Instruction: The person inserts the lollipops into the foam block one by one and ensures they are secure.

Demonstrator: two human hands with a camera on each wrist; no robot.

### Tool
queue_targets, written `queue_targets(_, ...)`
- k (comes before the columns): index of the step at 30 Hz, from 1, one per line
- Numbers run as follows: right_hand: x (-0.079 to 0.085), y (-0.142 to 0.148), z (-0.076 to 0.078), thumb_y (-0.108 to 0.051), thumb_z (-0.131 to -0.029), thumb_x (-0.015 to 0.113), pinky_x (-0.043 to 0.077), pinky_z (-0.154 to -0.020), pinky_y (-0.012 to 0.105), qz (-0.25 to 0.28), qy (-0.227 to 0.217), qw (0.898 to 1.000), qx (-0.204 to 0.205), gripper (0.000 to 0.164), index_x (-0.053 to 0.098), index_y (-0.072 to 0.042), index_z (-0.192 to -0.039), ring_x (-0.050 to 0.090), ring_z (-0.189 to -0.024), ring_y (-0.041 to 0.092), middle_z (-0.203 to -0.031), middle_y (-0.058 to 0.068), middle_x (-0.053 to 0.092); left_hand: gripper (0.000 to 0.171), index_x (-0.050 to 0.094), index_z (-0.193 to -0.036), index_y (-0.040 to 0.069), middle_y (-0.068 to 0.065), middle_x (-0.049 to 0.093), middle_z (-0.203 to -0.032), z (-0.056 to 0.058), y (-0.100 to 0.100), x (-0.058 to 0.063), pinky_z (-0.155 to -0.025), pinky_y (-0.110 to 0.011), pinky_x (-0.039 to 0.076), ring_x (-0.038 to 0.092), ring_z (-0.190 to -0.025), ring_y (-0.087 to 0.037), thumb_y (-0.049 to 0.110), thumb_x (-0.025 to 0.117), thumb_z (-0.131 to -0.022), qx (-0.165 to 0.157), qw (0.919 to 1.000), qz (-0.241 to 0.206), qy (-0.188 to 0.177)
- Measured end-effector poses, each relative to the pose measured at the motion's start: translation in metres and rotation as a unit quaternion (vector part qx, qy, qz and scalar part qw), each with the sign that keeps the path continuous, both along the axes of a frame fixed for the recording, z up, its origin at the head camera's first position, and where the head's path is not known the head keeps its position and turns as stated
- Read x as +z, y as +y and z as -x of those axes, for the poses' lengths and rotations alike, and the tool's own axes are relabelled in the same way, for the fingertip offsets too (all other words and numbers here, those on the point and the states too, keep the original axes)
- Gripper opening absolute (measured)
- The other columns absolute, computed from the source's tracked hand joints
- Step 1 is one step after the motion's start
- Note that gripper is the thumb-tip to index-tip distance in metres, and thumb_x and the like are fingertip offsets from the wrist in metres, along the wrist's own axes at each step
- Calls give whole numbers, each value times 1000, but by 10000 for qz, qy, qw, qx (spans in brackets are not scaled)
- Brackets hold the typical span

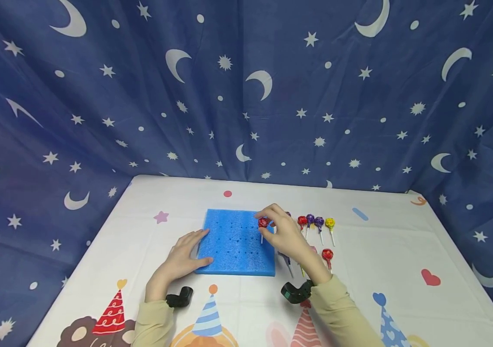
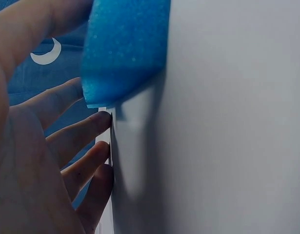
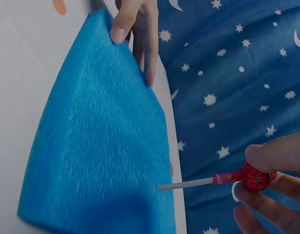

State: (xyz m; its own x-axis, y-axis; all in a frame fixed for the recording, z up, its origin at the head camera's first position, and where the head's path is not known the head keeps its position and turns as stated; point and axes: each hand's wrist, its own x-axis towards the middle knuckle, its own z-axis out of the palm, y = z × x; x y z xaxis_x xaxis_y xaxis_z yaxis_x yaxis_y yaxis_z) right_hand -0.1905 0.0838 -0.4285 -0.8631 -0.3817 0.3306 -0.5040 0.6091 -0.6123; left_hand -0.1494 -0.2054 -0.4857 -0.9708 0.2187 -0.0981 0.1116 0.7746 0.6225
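A blue foam board [image 1: 233,241] with rows of small holes lies flat on the table. My left hand [image 1: 185,255] rests along its left edge, fingers spread and thumb touching the near left corner. In the left wrist view the left fingers [image 2: 76,136] stand apart, with the foam's corner beside them. My right hand [image 1: 287,236] pinches a red-wrapped lollipop [image 1: 263,222] by its candy head over the board's right side. Its white stick points down at the foam; in the right wrist view the stick [image 3: 186,185] shows its full length, its tip apparently above the surface.
Right of the board lie several wrapped lollipops: a yellow one [image 1: 330,223], purple ones [image 1: 319,221] and red ones [image 1: 327,254]. Some are partly hidden by the right hand and forearm. A white patterned cloth [image 1: 385,250] covers the table, and a dark blue curtain [image 1: 298,159] hangs behind.
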Motion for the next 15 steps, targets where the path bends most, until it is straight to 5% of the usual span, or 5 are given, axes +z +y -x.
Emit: queue_targets(15,-3,-40,17,-3,-84,70,57,-83,38,263,19,9986,450,27,67,-11,-110,63,-97,18,-106,2,62,79,34,-150,18,-16,32,-156,0,0,1,-109,-72,18,20,-145,-43,41,69,-83,-2,10000,-24,5)
